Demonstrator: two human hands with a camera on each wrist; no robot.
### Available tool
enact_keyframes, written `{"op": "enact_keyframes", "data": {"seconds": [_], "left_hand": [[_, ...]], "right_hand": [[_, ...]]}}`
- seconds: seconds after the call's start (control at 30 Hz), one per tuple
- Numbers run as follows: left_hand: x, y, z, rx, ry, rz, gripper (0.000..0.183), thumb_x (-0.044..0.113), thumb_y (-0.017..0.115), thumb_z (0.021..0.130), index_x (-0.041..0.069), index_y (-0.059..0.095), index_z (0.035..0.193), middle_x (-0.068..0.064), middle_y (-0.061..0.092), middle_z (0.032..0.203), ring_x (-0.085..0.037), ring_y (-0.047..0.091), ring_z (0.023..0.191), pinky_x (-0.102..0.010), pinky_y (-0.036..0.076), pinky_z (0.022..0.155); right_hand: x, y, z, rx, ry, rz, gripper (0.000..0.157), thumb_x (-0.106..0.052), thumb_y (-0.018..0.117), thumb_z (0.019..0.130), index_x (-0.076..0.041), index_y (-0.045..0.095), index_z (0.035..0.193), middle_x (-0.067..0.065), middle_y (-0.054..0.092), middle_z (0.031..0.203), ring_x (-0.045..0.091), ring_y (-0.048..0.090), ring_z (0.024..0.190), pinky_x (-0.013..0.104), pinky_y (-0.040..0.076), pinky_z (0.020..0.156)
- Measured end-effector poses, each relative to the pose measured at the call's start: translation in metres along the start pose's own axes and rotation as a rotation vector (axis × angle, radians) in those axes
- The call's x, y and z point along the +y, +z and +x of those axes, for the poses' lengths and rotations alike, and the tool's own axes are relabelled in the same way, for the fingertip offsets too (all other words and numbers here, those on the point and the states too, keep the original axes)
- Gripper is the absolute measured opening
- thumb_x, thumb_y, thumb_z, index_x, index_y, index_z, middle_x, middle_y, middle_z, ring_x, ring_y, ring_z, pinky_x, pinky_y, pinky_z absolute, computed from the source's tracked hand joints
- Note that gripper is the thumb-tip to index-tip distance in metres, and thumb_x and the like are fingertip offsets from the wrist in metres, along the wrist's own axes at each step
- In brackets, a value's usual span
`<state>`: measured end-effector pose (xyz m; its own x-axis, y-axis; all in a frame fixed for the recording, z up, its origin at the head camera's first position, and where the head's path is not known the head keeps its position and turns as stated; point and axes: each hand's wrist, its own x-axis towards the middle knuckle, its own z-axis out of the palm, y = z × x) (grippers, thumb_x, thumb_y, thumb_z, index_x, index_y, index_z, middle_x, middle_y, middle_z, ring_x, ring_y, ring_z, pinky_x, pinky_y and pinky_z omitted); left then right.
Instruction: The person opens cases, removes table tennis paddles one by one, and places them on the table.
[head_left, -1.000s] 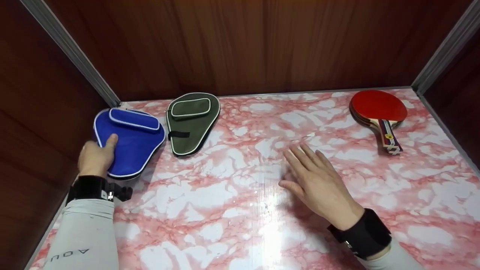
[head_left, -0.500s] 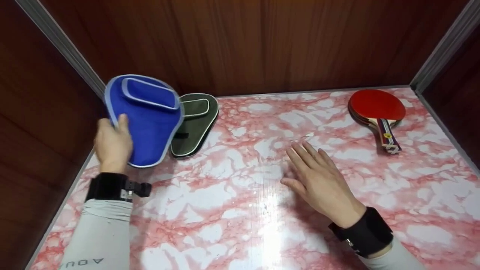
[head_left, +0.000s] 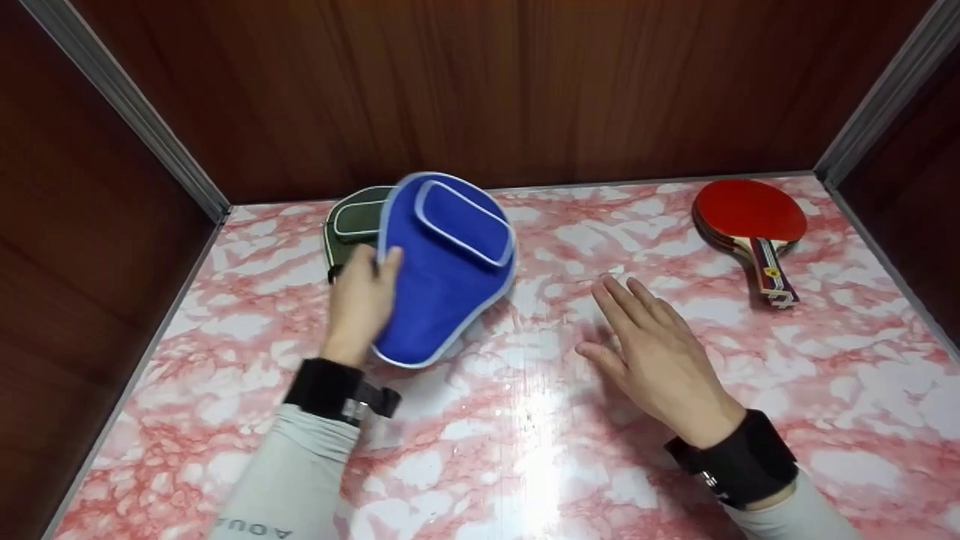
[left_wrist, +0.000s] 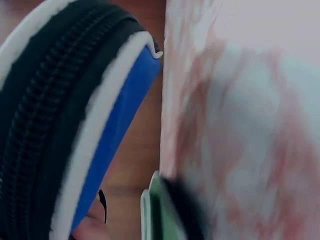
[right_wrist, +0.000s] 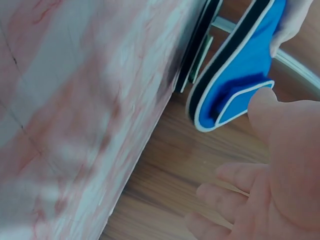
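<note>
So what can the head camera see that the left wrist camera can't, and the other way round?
Only the head camera sees the red paddle, the right hand and the pocket on the blue case. Only the left wrist camera sees the zipper on that case's dark side, up close. Both see the blue case, part of the green case and the pink-and-white table.

In the head view, the blue case (head_left: 448,292) hides from us much of the green case (head_left: 360,219) and most fingers of the left hand (head_left: 363,300); the emblem (head_left: 772,271) on the red paddle (head_left: 750,210) is too small for us to read; the left wrist view crops the blue case and blurs a dark strip (left_wrist: 184,207) beyond our naming
</note>
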<state>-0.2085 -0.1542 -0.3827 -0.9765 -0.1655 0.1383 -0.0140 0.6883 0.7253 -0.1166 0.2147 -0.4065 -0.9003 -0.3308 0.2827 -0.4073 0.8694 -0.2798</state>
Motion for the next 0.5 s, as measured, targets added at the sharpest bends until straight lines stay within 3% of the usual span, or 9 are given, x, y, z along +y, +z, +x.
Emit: {"op": "enact_keyframes", "data": {"seconds": [0.2, 0.4, 0.5], "left_hand": [[0.009, 0.034, -0.011, -0.068, 0.048, -0.029, 0.035, 0.041, 0.058, 0.115, 0.006, 0.059, 0.11, -0.018, 0.064, 0.102, -0.041, 0.063, 0.098, -0.057, 0.049, 0.092], [0.016, 0.049, -0.019, -0.154, 0.101, -0.081, 0.033, 0.038, 0.061, 0.114, 0.009, 0.058, 0.099, -0.01, 0.056, 0.088, -0.032, 0.057, 0.088, -0.049, 0.046, 0.083], [0.019, 0.055, -0.022, -0.213, 0.113, -0.091, 0.031, 0.039, 0.061, 0.114, 0.011, 0.06, 0.102, -0.007, 0.057, 0.09, -0.028, 0.057, 0.09, -0.047, 0.047, 0.085]], "right_hand": [[0.003, 0.001, 0.001, -0.018, 0.017, 0.0, 0.081, -0.05, 0.067, 0.109, -0.008, 0.038, 0.172, 0.016, 0.037, 0.176, 0.044, 0.032, 0.162, 0.068, 0.028, 0.126], [0.009, 0.0, 0.003, -0.044, 0.056, 0.047, 0.083, -0.054, 0.065, 0.109, -0.008, 0.036, 0.172, 0.019, 0.037, 0.175, 0.046, 0.033, 0.161, 0.067, 0.028, 0.126], [0.013, -0.001, 0.006, -0.072, 0.116, 0.103, 0.086, -0.056, 0.063, 0.109, -0.008, 0.033, 0.174, 0.022, 0.036, 0.175, 0.047, 0.034, 0.16, 0.069, 0.031, 0.124]]}}
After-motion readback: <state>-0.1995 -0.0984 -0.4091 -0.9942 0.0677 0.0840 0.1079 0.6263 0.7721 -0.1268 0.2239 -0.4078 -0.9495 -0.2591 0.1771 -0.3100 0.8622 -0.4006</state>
